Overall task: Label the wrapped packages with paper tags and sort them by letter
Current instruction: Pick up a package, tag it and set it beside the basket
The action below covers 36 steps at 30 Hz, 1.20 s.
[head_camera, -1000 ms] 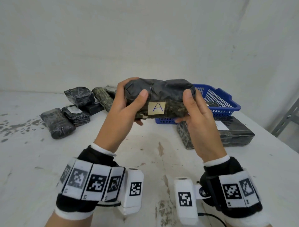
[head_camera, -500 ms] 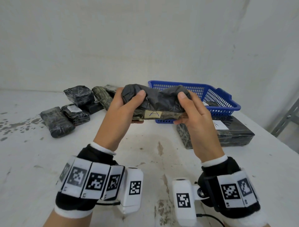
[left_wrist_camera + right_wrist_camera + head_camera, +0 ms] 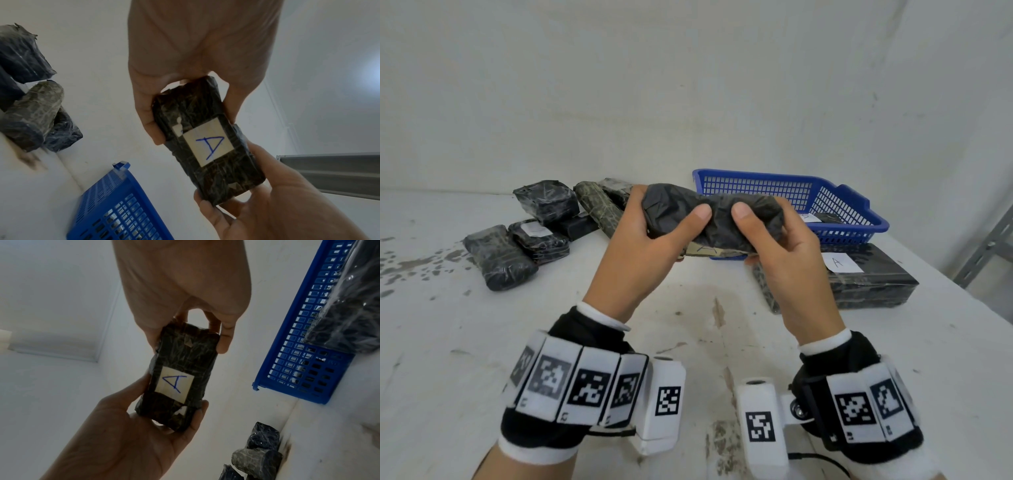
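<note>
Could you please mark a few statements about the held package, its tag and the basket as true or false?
1. Both the left hand and right hand grip the held package. True.
2. Its paper tag reads B. False: it reads A.
3. The blue basket is on the floor. False: it stands on the white table.
4. The large flat package beside the basket bears an A tag. True.

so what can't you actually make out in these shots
- Head view: the tag on the held package faces down, its letter nearly unreadable; both wrist views show an A.
- Head view: the blue basket holds a tagged package, letter too small and partly hidden by the right hand.
- Head view: the label on a package left of the left hand is too small to read.
</note>
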{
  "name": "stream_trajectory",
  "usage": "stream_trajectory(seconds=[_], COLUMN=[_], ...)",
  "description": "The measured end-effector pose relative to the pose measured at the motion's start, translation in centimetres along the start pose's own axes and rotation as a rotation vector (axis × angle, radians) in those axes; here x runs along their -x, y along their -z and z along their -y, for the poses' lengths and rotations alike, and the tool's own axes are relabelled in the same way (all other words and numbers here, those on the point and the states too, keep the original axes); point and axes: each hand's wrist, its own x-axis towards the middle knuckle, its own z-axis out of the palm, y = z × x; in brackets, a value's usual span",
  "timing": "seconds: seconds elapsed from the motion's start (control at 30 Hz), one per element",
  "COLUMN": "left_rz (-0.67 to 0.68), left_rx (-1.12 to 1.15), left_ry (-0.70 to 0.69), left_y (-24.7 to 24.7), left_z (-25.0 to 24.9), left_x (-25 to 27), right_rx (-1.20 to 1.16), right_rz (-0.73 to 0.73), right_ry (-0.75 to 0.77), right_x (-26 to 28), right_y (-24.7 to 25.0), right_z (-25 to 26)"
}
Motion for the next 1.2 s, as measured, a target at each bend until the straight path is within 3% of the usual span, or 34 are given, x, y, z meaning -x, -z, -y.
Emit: stream_trajectory(seconds=[0.27,0.4,0.63,0.87,1.2], left_rz=[0.007,0.021,-0.033,0.040,0.073], left_rx=[-0.052,-0.062,0.154,0.176,0.168], left_ry=[-0.017,0.049,0.075,0.144,0.133], left_y=[0.16,0.39,0.77,0.84,0.67], left_z=[-0.13,-0.43,-0.13,-0.20,-0.34], left_x=[0.05,0.08,-0.43,-0.51,-0.25], right_rx=[0.017,0.129,-0.003,-0.103,-0.029], right_rz=[0.026,0.028,0.020,-0.011,-0.008], right_ry=[0.034,0.064,-0.072,-0.096,-0.100], right_x=[0.22,0.13,0.08,-0.43,-0.22], right_y=[-0.25,0.02,0.03,0.49,0.66], right_z=[0.14,-0.28,0.55,0.28,0.68])
